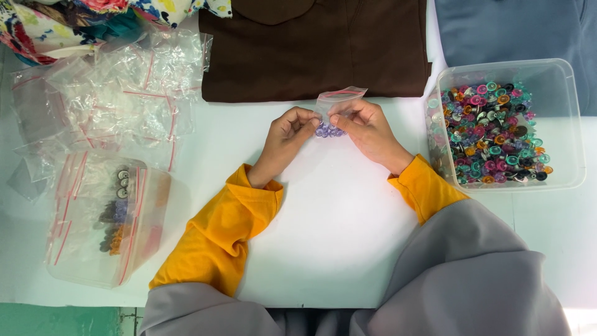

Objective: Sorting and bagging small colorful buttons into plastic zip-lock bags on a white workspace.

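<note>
A small clear zip bag with a red seal strip holds a cluster of purple buttons at its bottom. My left hand pinches the bag's left side. My right hand pinches its right side, fingertips meeting over the buttons. Both hands hover just above the white table, near the edge of a folded brown garment. Yellow sleeves cover both wrists.
A clear plastic tub of mixed colourful buttons stands at the right. A heap of empty zip bags lies at the left, with a clear tub holding filled bags below it. Floral fabric and a blue garment lie at the back.
</note>
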